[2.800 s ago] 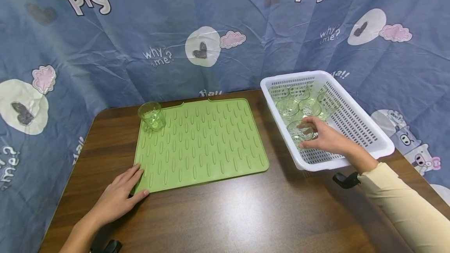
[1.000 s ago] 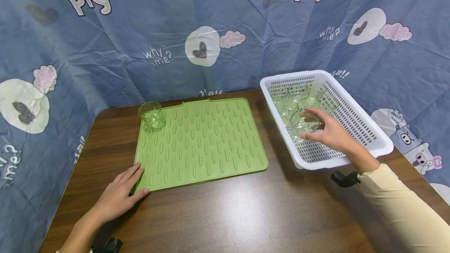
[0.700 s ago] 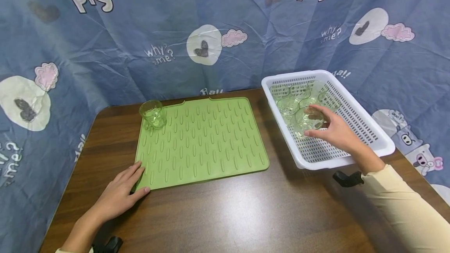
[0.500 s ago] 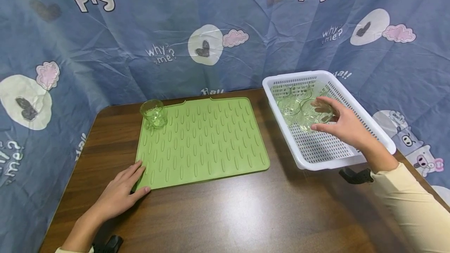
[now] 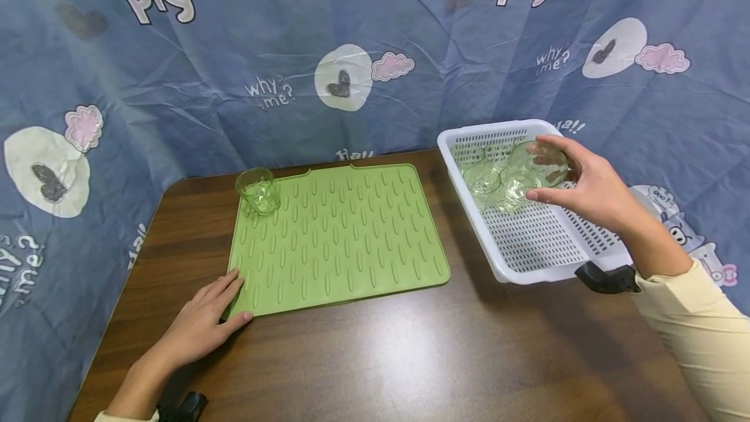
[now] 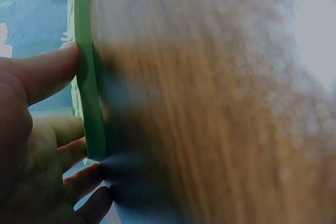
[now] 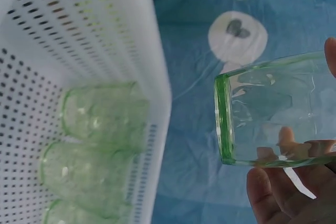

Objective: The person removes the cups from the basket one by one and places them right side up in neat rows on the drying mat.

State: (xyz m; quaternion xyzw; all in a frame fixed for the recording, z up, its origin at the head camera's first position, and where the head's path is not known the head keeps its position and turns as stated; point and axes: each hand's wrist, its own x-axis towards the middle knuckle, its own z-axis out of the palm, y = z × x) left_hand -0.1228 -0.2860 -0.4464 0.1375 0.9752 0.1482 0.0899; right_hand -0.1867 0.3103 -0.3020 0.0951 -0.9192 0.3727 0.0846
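The right hand (image 5: 597, 184) grips a pale-green glass tumbler (image 7: 268, 111) above a white plastic basket (image 5: 541, 239), the loosely spread left hand (image 5: 199, 322) touching a rectangular green mat (image 5: 342, 239).

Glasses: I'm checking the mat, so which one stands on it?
The glass at the far left corner of the mat, alone there: a second glass is in the right hand, and the remaining glasses are in the basket.
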